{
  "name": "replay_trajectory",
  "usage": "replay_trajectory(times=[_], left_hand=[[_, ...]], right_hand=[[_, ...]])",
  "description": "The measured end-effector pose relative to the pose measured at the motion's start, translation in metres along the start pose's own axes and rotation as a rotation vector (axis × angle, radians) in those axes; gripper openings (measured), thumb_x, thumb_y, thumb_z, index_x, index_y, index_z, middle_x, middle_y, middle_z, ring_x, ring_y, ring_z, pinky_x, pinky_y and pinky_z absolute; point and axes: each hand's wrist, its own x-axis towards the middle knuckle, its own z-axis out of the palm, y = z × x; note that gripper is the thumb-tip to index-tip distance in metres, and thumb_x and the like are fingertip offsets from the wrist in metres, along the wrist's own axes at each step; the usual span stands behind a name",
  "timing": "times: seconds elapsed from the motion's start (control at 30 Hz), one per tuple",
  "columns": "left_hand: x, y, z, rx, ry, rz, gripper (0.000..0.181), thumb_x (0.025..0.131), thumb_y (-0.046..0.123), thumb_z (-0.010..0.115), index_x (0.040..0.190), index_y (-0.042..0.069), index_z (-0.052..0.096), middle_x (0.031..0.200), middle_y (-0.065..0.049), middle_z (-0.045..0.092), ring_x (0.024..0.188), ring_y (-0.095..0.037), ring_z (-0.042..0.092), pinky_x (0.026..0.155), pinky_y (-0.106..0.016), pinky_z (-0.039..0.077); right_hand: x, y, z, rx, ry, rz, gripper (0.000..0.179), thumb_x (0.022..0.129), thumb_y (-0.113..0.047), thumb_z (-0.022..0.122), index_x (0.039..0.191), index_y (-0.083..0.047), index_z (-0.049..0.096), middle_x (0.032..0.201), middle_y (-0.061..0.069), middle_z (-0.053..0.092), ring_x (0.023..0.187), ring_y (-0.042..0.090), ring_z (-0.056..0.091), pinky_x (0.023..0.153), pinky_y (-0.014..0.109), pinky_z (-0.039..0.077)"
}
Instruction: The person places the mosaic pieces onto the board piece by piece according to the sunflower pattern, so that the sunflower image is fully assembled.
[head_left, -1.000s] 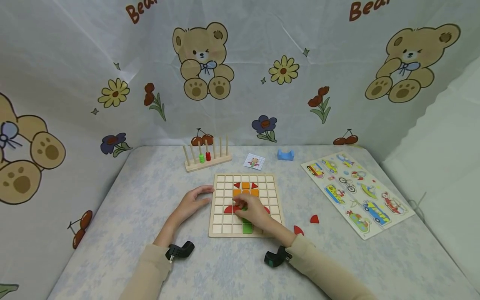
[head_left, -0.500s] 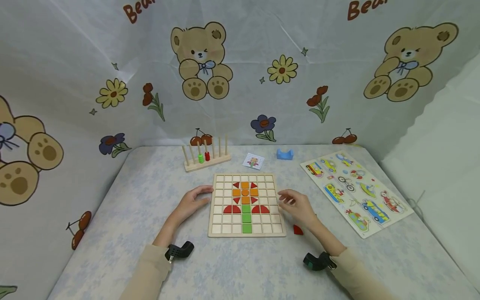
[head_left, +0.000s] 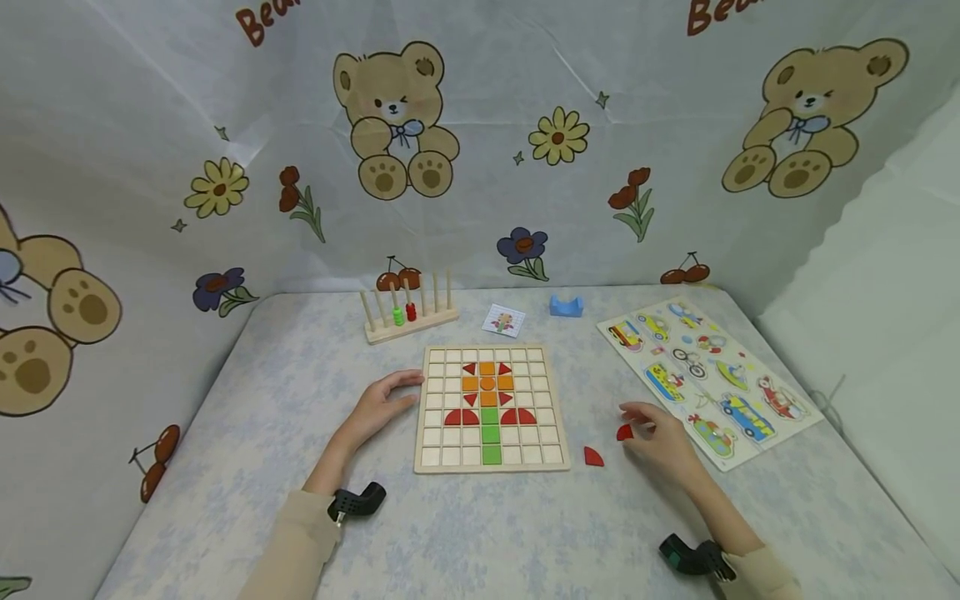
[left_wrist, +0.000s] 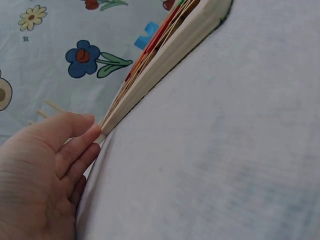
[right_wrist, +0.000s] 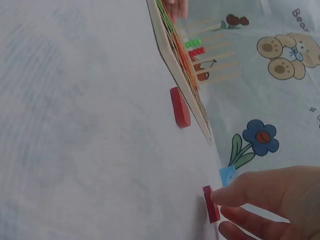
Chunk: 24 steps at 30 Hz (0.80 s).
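The wooden grid board lies mid-table, bearing orange and green squares, red triangles and red quarter-circle pieces. My left hand rests at its left side, fingers extended; in the left wrist view the fingertips touch the board's edge. Right of the board, my right hand is down at a loose red quarter-circle block, thumb and fingers pinching it. The right wrist view shows the thumb against this red block, partly covering it. Another red quarter-circle block lies flat between board and hand.
Behind the board stand a wooden peg rack with green and red beads, a small pattern card and a blue holder. A vehicle picture puzzle board lies at the right. A bear-printed cloth hangs behind.
My right hand has left the grid board and moved right to the loose red block, its fingers now around it. The left hand stays at the board's edge.
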Motion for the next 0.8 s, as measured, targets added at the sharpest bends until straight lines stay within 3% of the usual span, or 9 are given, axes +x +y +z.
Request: replay_trajectory(times=[0.17,0.27,0.43,0.63,0.8], left_hand=[[0.000,0.000,-0.001,-0.001,-0.003,0.001,0.046,0.098,0.015,0.064,0.141,0.005,0.053,0.137,-0.016,0.061,0.138,-0.034,0.046,0.116,-0.054,0.033],[0.000,0.000,-0.001,-0.001,-0.003,-0.001,0.046,0.098,0.015,0.064,0.141,0.005,0.053,0.137,-0.017,0.061,0.138,-0.034,0.047,0.117,-0.054,0.033],[0.000,0.000,-0.001,0.000,0.006,-0.004,0.046,0.097,0.014,0.065,0.140,0.004,0.054,0.135,-0.018,0.062,0.137,-0.034,0.047,0.116,-0.054,0.033],[0.001,-0.001,0.001,0.015,0.015,-0.006,0.047,0.097,0.010,0.063,0.142,0.000,0.051,0.136,-0.021,0.060,0.137,-0.036,0.047,0.116,-0.056,0.033],[-0.006,0.023,0.001,0.007,0.004,-0.023,0.045,0.097,0.005,0.061,0.141,-0.004,0.050,0.136,-0.024,0.059,0.137,-0.039,0.045,0.116,-0.057,0.032]], right_hand=[[-0.001,0.009,0.003,0.028,0.008,-0.022,0.044,0.078,0.007,0.077,0.120,0.006,0.064,0.099,0.015,0.072,0.084,0.017,0.064,0.071,0.019,0.053],[0.000,0.012,0.006,0.053,0.033,-0.038,0.042,0.078,0.008,0.077,0.118,0.007,0.065,0.096,0.015,0.071,0.077,0.007,0.059,0.068,0.016,0.052],[0.000,0.008,0.012,0.018,0.077,-0.043,0.041,0.077,0.003,0.081,0.115,0.005,0.067,0.092,0.010,0.068,0.080,0.011,0.058,0.070,0.017,0.050],[0.003,0.000,0.017,0.040,0.069,-0.035,0.041,0.076,0.003,0.082,0.113,0.007,0.067,0.088,0.010,0.062,0.073,0.009,0.052,0.063,0.017,0.046],[0.004,-0.001,0.020,0.043,0.074,-0.051,0.041,0.076,0.005,0.081,0.114,0.005,0.067,0.092,0.012,0.062,0.074,0.011,0.051,0.062,0.017,0.045]])
